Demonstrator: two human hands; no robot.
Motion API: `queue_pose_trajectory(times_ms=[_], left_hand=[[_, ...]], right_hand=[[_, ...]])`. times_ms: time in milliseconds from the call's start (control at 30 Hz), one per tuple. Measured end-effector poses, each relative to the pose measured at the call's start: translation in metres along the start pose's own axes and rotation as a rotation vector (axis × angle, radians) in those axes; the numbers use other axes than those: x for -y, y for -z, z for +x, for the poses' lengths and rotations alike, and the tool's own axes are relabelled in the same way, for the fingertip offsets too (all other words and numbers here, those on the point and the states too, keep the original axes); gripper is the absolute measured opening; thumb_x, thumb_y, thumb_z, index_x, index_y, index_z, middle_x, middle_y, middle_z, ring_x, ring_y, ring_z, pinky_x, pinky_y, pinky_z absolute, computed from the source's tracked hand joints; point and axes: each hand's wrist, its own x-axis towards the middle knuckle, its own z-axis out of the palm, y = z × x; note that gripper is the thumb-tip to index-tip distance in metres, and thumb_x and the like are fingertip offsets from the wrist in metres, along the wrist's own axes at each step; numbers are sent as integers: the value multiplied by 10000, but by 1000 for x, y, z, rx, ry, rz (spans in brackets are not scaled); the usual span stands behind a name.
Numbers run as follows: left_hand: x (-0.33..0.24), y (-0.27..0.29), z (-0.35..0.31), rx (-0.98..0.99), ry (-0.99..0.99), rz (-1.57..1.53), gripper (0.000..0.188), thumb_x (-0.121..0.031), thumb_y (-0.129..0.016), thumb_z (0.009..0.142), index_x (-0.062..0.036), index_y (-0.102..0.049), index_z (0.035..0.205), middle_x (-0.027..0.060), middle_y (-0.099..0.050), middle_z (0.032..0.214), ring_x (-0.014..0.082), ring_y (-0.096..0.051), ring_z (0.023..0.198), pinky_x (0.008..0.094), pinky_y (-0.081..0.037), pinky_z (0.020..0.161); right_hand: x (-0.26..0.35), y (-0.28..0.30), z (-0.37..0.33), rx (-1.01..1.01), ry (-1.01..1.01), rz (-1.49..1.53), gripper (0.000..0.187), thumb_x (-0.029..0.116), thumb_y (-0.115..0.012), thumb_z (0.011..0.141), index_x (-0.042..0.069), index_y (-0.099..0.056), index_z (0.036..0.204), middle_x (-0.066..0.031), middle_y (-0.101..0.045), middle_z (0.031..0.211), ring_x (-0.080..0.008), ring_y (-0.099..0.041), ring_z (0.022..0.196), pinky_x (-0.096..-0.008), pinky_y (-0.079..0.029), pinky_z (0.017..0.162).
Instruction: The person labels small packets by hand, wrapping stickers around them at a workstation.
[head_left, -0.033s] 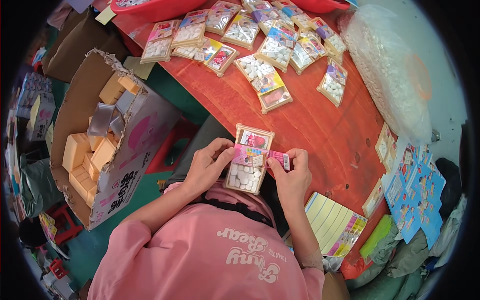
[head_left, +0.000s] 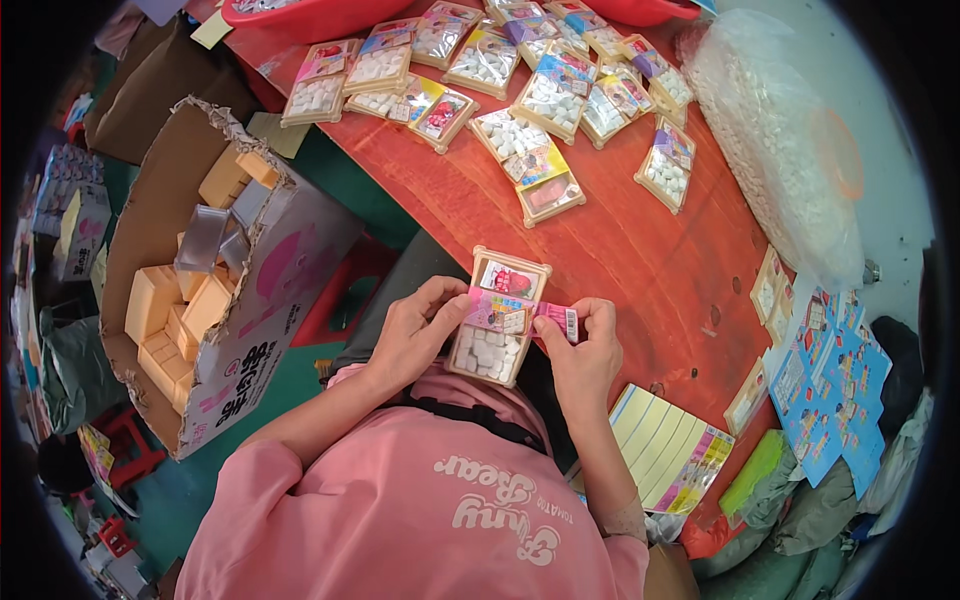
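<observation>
Just over the table's near edge I hold a flat, cream-rimmed plastic box point(head_left: 486, 358), tilted a little, with small white blocks in its lower part and a red picture in its upper part. A pink printed paper band point(head_left: 497, 311) lies across its middle. My left hand point(head_left: 425, 318) is closed on the box's left side, its thumb on the band's left end. My right hand point(head_left: 583, 335) pinches the band's free right end, which sticks out past the box. The fingers under the box are hidden.
Several filled boxes point(head_left: 552, 95) lie across the far side of the red table point(head_left: 420, 190). Left stands a cardboard carton point(head_left: 270, 270) of empty plastic trays. A bag of white pieces point(head_left: 775, 150), blue printed sheets point(head_left: 830, 385) and yellow-striped cards point(head_left: 665, 450) are right.
The box has tilted very slightly in my hands, its lower end shifting a touch left. Both hands keep their hold.
</observation>
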Motion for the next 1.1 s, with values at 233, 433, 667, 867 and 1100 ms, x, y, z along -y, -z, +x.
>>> queue_pose_trajectory(times_ms=[233, 433, 667, 867, 1100], left_hand=[[15, 1, 5, 17, -107, 53, 289, -182, -666, 839, 30, -560, 1004, 103, -645, 919, 138, -611, 864, 270, -486, 766], [11, 3, 3, 107, 98, -307, 234, -173, -654, 850, -4, -541, 965, 62, -624, 909, 115, -610, 843, 251, -489, 744], [2, -3, 6, 296, 299, -834, 288, -173, -624, 858, -22, -518, 1080, 89, -624, 1031, 179, -620, 929, 346, -492, 867], [-11, -12, 4, 324, 478, -1114, 344, -208, -624, 852, -11, -514, 1111, 105, -606, 1000, 188, -611, 888, 314, -525, 782], [10, -6, 5, 405, 746, -1434, 219, -150, -578, 870, 1, -515, 1016, 69, -531, 810, 131, -554, 672, 239, -524, 577]], right_hand=[[1, -5, -7, -39, 140, -108, 341, 244, -759, 677, 86, -496, 825, -39, -582, 742, -267, -550, 689, -403, -414, 670], [-1, -3, -4, -16, 115, -48, 313, 227, -756, 689, 75, -507, 798, -41, -590, 714, -244, -560, 663, -378, -425, 631], [-2, 7, 10, 194, -151, 708, 162, 149, -653, 837, 29, -545, 820, 6, -598, 715, -45, -537, 593, -186, -391, 490], [21, -4, 12, 440, -394, 979, 181, 167, -658, 824, 15, -607, 907, 4, -585, 704, -52, -511, 608, -188, -398, 510], [30, -16, 14, 524, -267, 942, 161, 178, -677, 801, 30, -628, 837, 11, -599, 739, -60, -517, 638, -203, -380, 552]])
